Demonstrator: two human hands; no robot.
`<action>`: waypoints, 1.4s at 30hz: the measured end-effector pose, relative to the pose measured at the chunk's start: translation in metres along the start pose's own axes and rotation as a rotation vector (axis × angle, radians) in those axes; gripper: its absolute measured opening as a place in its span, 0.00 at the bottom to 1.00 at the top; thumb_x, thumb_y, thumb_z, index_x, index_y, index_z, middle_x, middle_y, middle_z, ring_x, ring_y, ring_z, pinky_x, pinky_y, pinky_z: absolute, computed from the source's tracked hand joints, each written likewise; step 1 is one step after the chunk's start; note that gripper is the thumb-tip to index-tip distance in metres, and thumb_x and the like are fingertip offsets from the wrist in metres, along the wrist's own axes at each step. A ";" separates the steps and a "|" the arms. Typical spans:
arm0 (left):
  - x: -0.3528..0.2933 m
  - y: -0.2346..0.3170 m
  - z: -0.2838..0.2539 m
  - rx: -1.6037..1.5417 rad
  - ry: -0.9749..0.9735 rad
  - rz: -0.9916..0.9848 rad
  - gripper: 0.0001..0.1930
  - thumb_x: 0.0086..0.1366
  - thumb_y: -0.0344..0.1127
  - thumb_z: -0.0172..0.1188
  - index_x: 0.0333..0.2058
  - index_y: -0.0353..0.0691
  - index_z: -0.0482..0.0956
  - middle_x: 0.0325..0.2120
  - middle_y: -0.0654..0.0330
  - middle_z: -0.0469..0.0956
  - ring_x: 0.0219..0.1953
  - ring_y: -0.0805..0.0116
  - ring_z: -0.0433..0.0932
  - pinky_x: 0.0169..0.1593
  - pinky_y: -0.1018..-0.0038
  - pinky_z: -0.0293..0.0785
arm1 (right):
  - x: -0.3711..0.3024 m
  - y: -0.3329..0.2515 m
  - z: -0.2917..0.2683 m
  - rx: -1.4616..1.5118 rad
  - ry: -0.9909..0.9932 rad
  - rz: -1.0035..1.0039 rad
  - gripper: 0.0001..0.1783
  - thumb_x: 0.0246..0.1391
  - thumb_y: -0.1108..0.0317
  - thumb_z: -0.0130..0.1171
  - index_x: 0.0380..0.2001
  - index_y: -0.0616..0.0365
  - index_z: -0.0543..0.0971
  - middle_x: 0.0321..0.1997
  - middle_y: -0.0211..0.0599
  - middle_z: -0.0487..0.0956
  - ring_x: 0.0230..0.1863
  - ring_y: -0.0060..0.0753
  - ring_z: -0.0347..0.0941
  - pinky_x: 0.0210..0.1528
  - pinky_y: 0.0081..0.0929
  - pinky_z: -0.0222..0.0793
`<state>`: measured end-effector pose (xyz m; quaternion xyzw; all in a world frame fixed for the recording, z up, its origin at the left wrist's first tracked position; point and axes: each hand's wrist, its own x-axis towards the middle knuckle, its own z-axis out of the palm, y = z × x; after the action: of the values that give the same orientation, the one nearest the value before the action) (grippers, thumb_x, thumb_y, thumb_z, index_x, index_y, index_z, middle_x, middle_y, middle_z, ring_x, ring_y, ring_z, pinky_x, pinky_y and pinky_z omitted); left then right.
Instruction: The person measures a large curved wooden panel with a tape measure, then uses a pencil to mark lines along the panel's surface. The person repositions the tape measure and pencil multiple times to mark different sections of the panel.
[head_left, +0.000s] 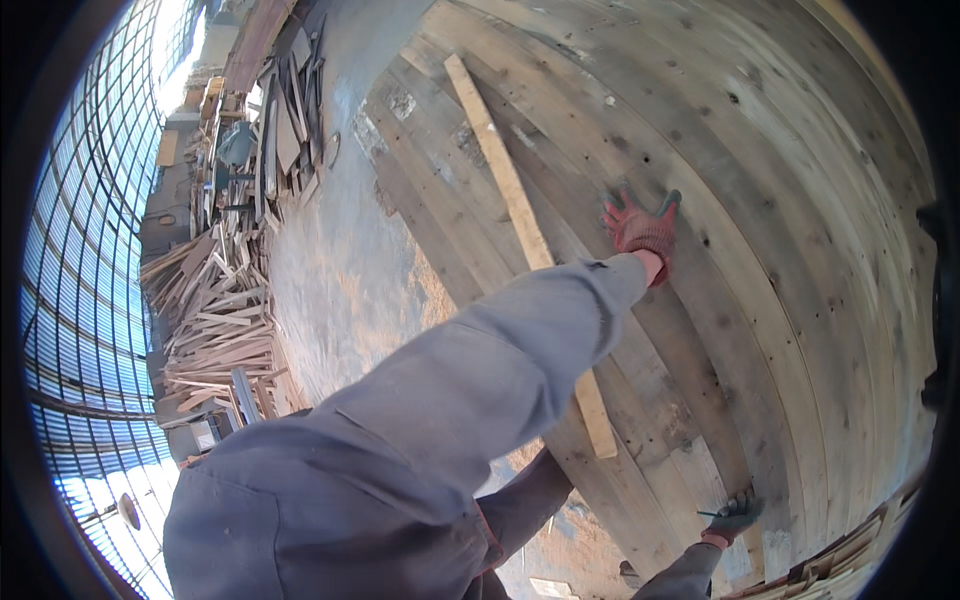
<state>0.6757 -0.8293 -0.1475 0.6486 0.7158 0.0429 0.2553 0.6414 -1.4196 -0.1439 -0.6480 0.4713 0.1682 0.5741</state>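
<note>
My left hand (642, 228), in a red glove with dark fingertips, lies on a wide surface of weathered planks (720, 260). Its fingers are spread and nothing is in them. A pale wooden strip (497, 160) rests across the planks to the left of that hand, its middle hidden under my grey left sleeve. Lower right, my right hand (738, 516), gloved in dark grey and red, is closed close to the planks. From its fingers a thin dark pencil-like stick (708, 514) sticks out to the left; its exact kind is too small to make out.
Piles of scrap wood (225, 320) and upright boards (290, 130) line the left side. Between them and the planks runs a concrete floor (335, 260) with sawdust (430, 285). A wire-mesh wall (85, 270) bounds the far left. More stacked wood (860, 550) shows at the lower right.
</note>
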 end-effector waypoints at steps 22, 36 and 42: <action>-0.009 -0.303 -0.265 0.506 -0.654 0.589 0.51 0.53 0.58 0.71 0.71 0.46 0.59 0.71 0.43 0.58 0.70 0.42 0.63 0.70 0.57 0.64 | -0.485 0.172 -0.102 -0.837 -0.187 0.284 0.30 0.67 0.41 0.54 0.45 0.60 0.83 0.31 0.40 0.87 0.19 0.27 0.78 0.19 0.22 0.57; -0.016 -0.335 -0.382 0.449 -0.548 0.492 0.45 0.58 0.62 0.64 0.68 0.44 0.66 0.70 0.50 0.63 0.65 0.46 0.71 0.67 0.57 0.69 | -0.468 0.080 -0.123 -0.756 -0.298 -0.109 0.24 0.68 0.47 0.58 0.42 0.62 0.83 0.27 0.40 0.85 0.16 0.27 0.77 0.15 0.22 0.56; -0.062 -0.361 -0.409 0.473 -0.552 0.454 0.45 0.55 0.62 0.66 0.68 0.45 0.68 0.67 0.49 0.67 0.63 0.47 0.73 0.65 0.57 0.72 | -0.465 0.071 -0.218 -0.695 -0.278 -0.194 0.26 0.67 0.45 0.58 0.44 0.62 0.83 0.28 0.41 0.85 0.17 0.27 0.77 0.16 0.22 0.58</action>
<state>0.1781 -0.8335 0.0836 0.8175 0.4496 -0.2426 0.2658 0.2817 -1.4151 0.2293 -0.8165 0.2402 0.3489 0.3922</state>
